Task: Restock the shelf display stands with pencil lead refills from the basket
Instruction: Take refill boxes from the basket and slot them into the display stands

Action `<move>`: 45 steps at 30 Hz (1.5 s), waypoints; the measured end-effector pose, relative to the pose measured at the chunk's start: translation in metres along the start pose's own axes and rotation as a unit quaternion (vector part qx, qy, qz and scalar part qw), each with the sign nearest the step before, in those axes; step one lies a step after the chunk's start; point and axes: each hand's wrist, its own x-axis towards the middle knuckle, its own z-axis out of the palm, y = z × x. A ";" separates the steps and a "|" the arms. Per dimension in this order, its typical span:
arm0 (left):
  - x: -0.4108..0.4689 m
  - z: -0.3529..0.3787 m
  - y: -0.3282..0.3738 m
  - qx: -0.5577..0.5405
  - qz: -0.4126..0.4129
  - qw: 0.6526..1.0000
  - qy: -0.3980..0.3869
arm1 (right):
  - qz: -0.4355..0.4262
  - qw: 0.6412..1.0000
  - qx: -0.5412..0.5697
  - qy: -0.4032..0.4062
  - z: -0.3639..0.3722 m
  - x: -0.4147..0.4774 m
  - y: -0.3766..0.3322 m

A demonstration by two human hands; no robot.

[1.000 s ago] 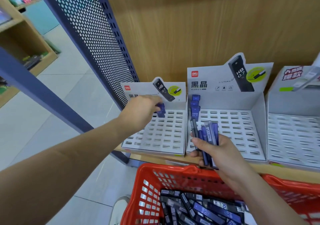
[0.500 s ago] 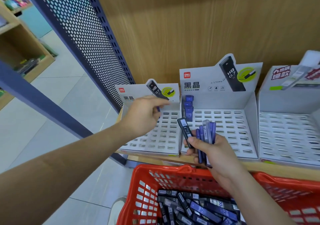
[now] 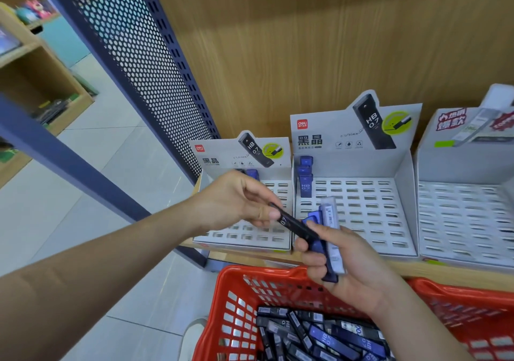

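Note:
My left hand (image 3: 236,202) pinches the upper end of a black 0.7 lead refill (image 3: 294,224) in front of the left display stand (image 3: 242,238). My right hand (image 3: 345,266) grips a bunch of blue refills (image 3: 328,238) and also touches the black refill's lower end. A blue refill (image 3: 252,173) stands in the left stand's back row. Three blue refills (image 3: 305,182) fill the back left slots of the middle stand (image 3: 361,210). The red basket (image 3: 236,291) below holds several refills (image 3: 319,335).
A third white stand (image 3: 467,216) sits at the right on the wooden shelf (image 3: 417,270). A dark blue perforated panel (image 3: 133,54) and a slanted blue post (image 3: 55,155) border the left. A tiled floor lies below left, with another wooden shelf unit (image 3: 33,82) beyond.
My left hand has come back from the left stand, leaving a blue refill there, and now pinches the black refill that my right hand pushed out of its bunch.

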 end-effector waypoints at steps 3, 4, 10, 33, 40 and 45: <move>0.003 -0.030 -0.004 0.094 0.022 0.988 0.122 | -0.031 0.999 0.009 0.037 -0.001 0.003 -0.001; 0.004 -0.043 -0.006 0.181 0.039 0.969 0.166 | -0.042 0.998 0.015 0.046 -0.002 0.004 -0.001; 0.009 -0.066 -0.030 0.433 0.046 0.873 0.219 | -0.052 0.996 0.035 0.068 -0.003 0.004 -0.001; 0.042 -0.051 -0.049 0.423 0.105 0.859 0.270 | -0.072 0.993 -0.020 0.096 0.000 -0.002 0.004; 0.036 -0.046 -0.062 0.463 0.183 0.836 0.231 | -0.087 0.988 -0.042 0.119 -0.002 -0.001 0.007; 0.039 -0.048 -0.060 0.467 0.140 0.842 0.232 | -0.089 0.986 -0.049 0.136 0.003 0.000 0.008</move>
